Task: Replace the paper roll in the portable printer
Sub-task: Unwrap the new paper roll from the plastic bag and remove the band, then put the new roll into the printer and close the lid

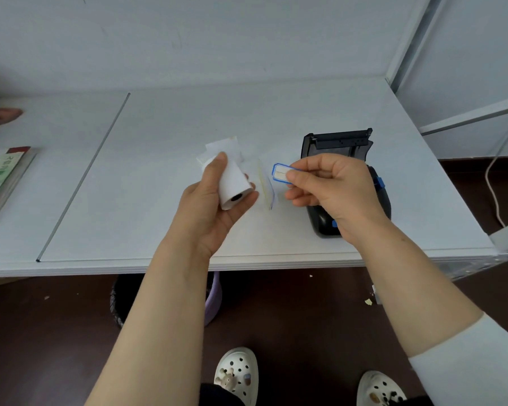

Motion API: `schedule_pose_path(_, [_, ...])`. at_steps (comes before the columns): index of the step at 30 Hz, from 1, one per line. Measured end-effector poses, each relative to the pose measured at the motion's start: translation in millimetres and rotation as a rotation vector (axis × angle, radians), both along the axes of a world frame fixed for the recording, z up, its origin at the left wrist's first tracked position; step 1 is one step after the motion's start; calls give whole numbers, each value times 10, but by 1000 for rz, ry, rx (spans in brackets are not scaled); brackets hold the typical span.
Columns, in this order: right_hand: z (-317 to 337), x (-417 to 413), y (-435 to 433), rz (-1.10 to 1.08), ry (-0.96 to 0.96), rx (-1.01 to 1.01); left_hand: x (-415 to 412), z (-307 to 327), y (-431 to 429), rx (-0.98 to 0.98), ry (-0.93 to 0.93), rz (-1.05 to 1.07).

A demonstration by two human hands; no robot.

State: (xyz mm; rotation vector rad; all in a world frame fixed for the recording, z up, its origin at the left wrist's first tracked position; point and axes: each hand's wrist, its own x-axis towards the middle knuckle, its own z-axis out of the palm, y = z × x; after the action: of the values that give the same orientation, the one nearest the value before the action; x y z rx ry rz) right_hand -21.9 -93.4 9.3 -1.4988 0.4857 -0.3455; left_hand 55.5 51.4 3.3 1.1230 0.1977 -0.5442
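My left hand grips a white paper roll above the white table, its dark core facing me. My right hand pinches a small blue-bordered label sticker between thumb and fingers, just right of the roll. Behind my right hand sits the black portable printer with its lid standing open; blue tabs show on its side. My hand hides most of the printer's body.
Loose white paper scraps and a thin sheet lie on the table between my hands. A book lies at the left edge, near another person's hand. A cable hangs at right. A bin stands under the table.
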Motion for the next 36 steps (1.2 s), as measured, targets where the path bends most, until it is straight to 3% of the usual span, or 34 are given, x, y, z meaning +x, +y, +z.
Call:
schedule_pose_path(7, [-148,331,234,77,134,-111,110,-80,212,-44,96,136])
schedule_pose_path(18, [-511,730,372,185,490,-918,178,-174,281,-88,251,87])
schedule_pose_path(23, [-484,708,461,116,532,-1084,174,-152,301,-92,266,89])
schedule_pose_path(26, [-484,681,451,181,490,-1151,152,-146,295,-92,237,55])
schedule_pose_path(29, [-401,592,413,114,314,-937,100,-101,273,-123,205,-11])
schedule_pose_path(31, [-221,432,409,18,154,-524,53,-61,236,-109,172,-77])
schedule_pose_path(33, [-52,185,372,101,80,-207,-7,-33,172,-75,132,-164])
schedule_pose_path(36, [74,-105,306,339,135,-302,-101,1,70,-24,76,-299])
